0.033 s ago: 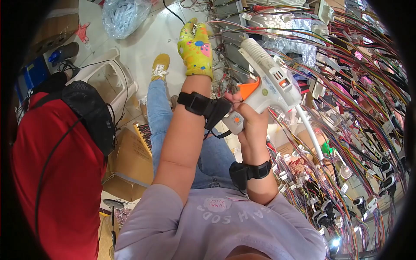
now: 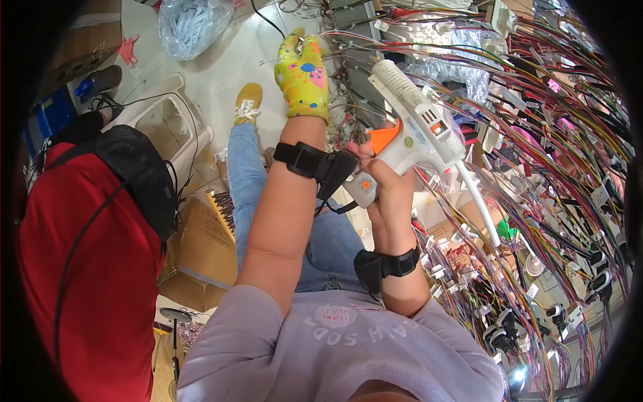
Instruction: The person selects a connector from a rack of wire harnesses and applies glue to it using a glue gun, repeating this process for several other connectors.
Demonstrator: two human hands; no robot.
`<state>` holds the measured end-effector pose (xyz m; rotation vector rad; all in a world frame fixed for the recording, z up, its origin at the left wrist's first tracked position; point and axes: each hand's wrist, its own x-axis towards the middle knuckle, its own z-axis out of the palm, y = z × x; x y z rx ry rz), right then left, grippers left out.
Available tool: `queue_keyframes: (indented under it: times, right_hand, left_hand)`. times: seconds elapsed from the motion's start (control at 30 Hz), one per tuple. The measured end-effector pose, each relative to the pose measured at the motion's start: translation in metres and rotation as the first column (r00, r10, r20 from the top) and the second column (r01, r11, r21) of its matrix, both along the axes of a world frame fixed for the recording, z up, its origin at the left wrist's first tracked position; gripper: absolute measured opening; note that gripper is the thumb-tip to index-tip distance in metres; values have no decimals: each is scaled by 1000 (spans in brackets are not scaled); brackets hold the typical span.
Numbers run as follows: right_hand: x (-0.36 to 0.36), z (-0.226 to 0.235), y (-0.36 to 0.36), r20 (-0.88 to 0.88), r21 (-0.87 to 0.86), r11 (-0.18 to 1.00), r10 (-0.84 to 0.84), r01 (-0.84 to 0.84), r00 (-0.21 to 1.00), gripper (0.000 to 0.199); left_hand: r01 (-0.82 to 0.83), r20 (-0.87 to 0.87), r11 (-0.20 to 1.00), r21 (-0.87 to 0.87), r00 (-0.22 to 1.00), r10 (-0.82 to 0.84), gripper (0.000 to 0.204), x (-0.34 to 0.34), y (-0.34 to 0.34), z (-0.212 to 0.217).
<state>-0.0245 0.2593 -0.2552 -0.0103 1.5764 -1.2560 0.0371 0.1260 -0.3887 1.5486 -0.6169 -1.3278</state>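
Note:
My right hand [image 2: 392, 184], bare, is wrapped round the handle of a white hot glue gun [image 2: 418, 144] with an orange trigger. The gun's ribbed end points up and away, and a white glue stick [image 2: 479, 204] juts from its near end. My left hand [image 2: 303, 77] wears a yellow patterned glove and reaches forward beside a grey panel edge. Its fingertips are bent together around something small and pale, too small to name. Thin wires [image 2: 348, 35] run from near those fingertips to the right.
Dense bundles of coloured wires [image 2: 536, 114] with white connectors fill the right side. A clear bag of white parts [image 2: 194, 27] lies on the floor ahead. At left are a white plastic stool [image 2: 191, 110], a cardboard box [image 2: 201, 234] and a person in red [image 2: 87, 281].

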Motion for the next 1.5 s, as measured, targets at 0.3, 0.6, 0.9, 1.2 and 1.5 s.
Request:
queue_keyframes:
  times: [0.3,0.6,0.9,1.2,1.5]
  right_hand:
    - [-7,-1,8,-133,61,992,-98,107,986,35]
    - [-5,-3,31,-209,147,989,3,28,978,30]
    - [-16,-7,43,-257,214,974,129,-74,958,20]
    - [-15,-9,45,-233,395,908,249,-142,940,28]
    - [-9,-16,49,-280,232,971,115,-49,953,44]
  left_hand:
    - [11,-135,991,133,991,7,33,7,-4,10]
    - [-26,-418,987,159,904,91,37,10,-2,-1]
    - [159,-589,975,157,807,-37,37,24,9,-3]
    - [545,405,823,-159,796,-450,36,39,11,-3]
    - [587,411,799,-128,765,-496,34,42,18,20]
